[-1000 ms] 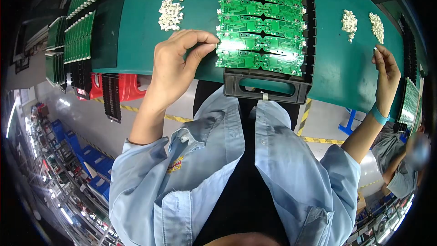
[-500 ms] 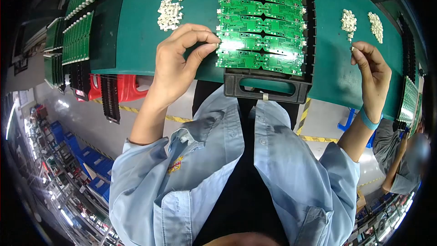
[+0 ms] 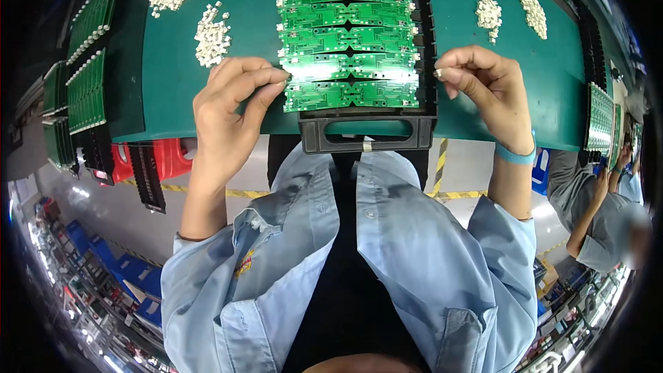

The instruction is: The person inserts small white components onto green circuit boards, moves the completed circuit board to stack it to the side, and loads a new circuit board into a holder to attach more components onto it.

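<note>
A stack of green circuit boards [image 3: 345, 40] lies in rows in a black rack [image 3: 423, 124] with a handle at the near end. My left hand [image 3: 231, 107] is closed in a pinch at the left edge of the nearer boards; its fingertips hide what is between them. To the right of the rack, my right hand [image 3: 492, 90] pinches a small white connector [image 3: 438, 74], held a little apart from the boards' right edge. White connectors line both side edges of several boards farther up.
Piles of white connectors lie on the green table [image 3: 456, 121], two at left [image 3: 212, 36] and two at right [image 3: 489, 17]. More boards [image 3: 86, 93] stand at far left and others [image 3: 599, 117] at far right. A person in grey [image 3: 597, 217] is at right.
My right hand has come from the right-hand connector pile in toward the boards, carrying a connector. The left hand stays at the boards' left edge. The whole view has shifted.
</note>
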{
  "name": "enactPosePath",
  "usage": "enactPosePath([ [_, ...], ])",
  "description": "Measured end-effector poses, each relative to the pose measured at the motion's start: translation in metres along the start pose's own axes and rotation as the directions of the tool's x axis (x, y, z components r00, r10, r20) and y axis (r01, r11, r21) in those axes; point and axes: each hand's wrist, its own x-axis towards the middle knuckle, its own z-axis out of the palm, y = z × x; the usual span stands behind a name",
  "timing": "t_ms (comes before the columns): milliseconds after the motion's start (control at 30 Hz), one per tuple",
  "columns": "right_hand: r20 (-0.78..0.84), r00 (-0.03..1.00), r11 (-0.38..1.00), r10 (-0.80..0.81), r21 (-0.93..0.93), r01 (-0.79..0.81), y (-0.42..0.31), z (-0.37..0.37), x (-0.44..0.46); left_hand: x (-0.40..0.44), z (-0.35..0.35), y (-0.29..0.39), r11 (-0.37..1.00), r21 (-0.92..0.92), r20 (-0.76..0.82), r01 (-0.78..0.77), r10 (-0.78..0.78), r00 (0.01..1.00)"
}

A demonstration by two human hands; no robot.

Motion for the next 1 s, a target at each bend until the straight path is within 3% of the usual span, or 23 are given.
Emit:
enactPosePath([
  [233,-0.016,0.999,0.998,-0.047,-0.037,0.046,0.001,0.009,0.000,0.000,0.000,0.004,0.997,-0.069,-0.045,0.019,-0.022,0.999],
  [367,0.080,0.982,0.904,-0.173,-0.382,0.191,-0.006,0.009,0.000,-0.001,-0.004,0.001,0.992,-0.116,-0.120,0.050,-0.064,0.991],
  [1000,0.166,0.957,0.734,-0.238,-0.614,0.289,-0.019,0.018,-0.003,-0.002,-0.014,-0.011,0.996,-0.086,-0.163,0.032,-0.046,0.986],
])
